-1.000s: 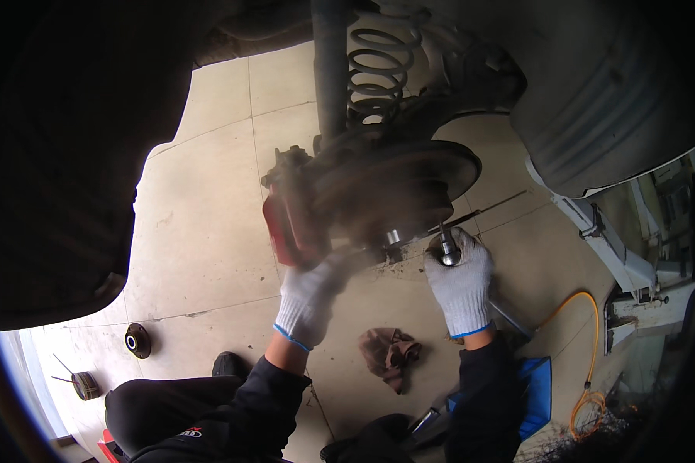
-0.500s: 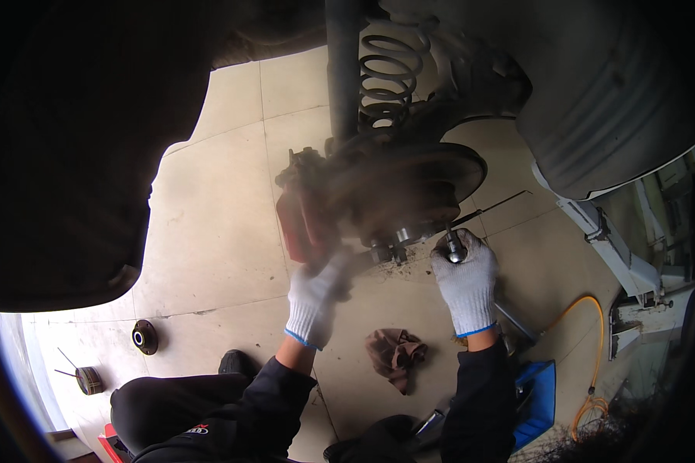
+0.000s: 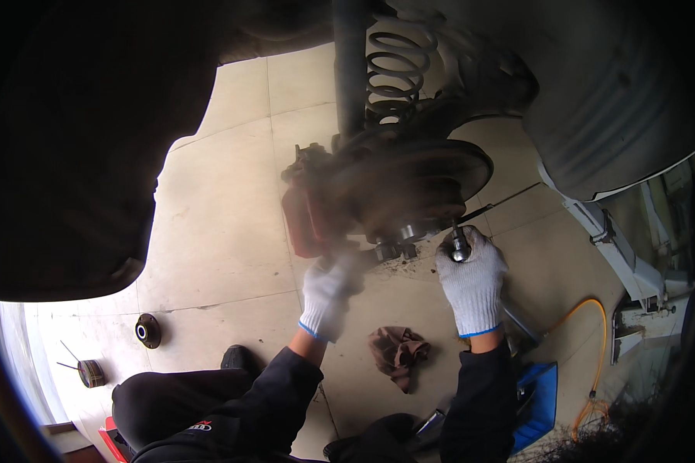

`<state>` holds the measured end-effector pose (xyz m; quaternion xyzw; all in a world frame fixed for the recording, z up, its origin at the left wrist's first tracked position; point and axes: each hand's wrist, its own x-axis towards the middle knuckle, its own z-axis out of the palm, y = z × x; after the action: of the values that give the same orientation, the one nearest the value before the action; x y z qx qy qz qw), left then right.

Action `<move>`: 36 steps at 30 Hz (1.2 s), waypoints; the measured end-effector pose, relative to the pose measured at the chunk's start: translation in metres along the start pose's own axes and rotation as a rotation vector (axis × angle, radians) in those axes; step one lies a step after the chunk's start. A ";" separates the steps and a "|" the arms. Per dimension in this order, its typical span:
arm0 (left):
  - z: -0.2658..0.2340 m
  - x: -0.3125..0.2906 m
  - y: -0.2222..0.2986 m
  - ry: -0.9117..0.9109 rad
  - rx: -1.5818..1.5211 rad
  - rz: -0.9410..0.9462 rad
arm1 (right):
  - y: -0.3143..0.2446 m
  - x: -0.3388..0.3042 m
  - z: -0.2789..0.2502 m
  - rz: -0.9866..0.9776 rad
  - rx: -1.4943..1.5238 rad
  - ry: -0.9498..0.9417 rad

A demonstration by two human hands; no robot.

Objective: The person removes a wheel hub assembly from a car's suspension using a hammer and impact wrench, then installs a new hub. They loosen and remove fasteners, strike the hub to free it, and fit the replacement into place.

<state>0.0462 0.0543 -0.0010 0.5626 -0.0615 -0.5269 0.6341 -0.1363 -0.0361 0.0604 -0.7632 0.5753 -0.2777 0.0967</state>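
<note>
Silver-coloured metal forms the short, round-ended tool (image 3: 460,250) that your white-gloved right hand (image 3: 472,268) grasps, fingers curled round it, just below the right side of the rusty brown, drum-shaped wheel hub (image 3: 417,211). Your white-gloved left hand (image 3: 328,289) is blurred below the red, blocky brake caliper (image 3: 304,222); you cannot tell from this view whether it grips anything. Above the hub spreads the dark, round brake disc (image 3: 471,163), and higher up stands a grey, coiled metal spring (image 3: 398,64). Under your hands, between your forearms, a crumpled brown cloth (image 3: 396,355) lies on the pale tiled floor (image 3: 216,224). To your right are a blue, open-topped box (image 3: 547,401) and a thin orange hose (image 3: 601,339); well to your left lies a black, round flanged part (image 3: 149,332).
</note>
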 end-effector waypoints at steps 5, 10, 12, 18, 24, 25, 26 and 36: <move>-0.007 0.000 -0.002 -0.089 0.001 -0.096 | -0.007 -0.001 -0.006 -0.036 -0.065 0.025; -0.008 0.000 -0.011 -0.001 -0.044 -0.003 | -0.014 0.000 -0.012 -0.015 -0.028 0.012; -0.015 0.003 -0.016 0.057 -0.106 0.053 | -0.015 0.000 -0.012 -0.032 -0.086 0.016; -0.057 0.014 -0.013 -0.069 -0.071 0.024 | -0.014 -0.001 -0.009 0.002 -0.058 0.009; -0.047 0.018 0.010 -0.283 1.386 0.482 | -0.014 0.000 -0.009 0.020 -0.060 -0.017; -0.043 0.021 0.014 -0.305 1.394 0.388 | -0.013 0.000 -0.010 0.009 -0.083 -0.005; -0.043 0.020 0.017 -0.289 1.287 0.383 | -0.013 0.001 -0.011 -0.004 -0.083 -0.010; -0.055 -0.004 0.042 -0.177 1.018 0.304 | -0.009 0.006 -0.019 -0.045 -0.070 -0.052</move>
<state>0.1067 0.0849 0.0144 0.7370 -0.4431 -0.3782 0.3427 -0.1377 -0.0353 0.0821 -0.7857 0.5648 -0.2397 0.0784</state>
